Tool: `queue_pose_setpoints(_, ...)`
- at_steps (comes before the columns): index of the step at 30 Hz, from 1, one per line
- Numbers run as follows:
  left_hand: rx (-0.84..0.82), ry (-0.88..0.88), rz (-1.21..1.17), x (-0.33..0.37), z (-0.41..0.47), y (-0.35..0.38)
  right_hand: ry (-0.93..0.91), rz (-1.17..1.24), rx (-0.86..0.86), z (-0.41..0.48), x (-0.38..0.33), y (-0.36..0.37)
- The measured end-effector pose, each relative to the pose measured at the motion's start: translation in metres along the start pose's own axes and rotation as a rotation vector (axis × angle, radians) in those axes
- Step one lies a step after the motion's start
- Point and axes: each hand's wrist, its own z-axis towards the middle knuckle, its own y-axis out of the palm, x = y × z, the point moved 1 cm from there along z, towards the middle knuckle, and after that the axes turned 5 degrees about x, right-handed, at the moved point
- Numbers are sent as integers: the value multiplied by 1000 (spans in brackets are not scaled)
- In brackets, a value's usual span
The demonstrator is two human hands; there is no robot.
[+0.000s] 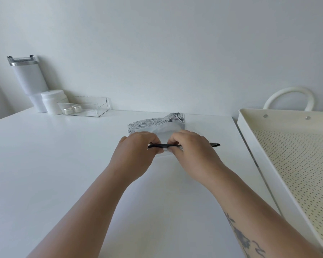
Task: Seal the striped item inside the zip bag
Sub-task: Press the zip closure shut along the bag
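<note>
A frosted zip bag (165, 131) lies on the white table (63, 155) just beyond my hands. Its black zip strip (214, 145) runs along the near edge. A black-and-white striped item (168, 119) shows inside the bag along its far side. My left hand (136, 148) pinches the zip strip near its left end. Close beside it, my right hand (192, 148) pinches the same strip, and the strip's right end sticks out past my right hand. My fingers hide most of the strip.
A white tumbler (29, 81), a white jar (53, 101) and a clear box (86, 107) with two small pots stand at the back left by the wall. A cream perforated tray (296, 155) with a looped handle sits at the right, beside the table's edge.
</note>
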Motion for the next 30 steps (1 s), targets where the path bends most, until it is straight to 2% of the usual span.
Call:
queue_pose_setpoints(7,-8,-44,58,-4,1,-4,79,-55,2,0,7,0)
queue_pose_setpoints(14,-24,-85,-6,-3,0,-1,-4,-17,-62,-2,-2,-1)
queue_pose_setpoints(17,-30,-59,22,-4,0,-3,36,-29,-36,-2,0,1)
queue_pose_setpoints(22,-52,-123,-18,-12,3,-7,110,-71,-43,-1,10,1)
queue_pose_setpoints(30,-30,-126,-85,-12,3,-2,17,-62,-59,-1,3,0)
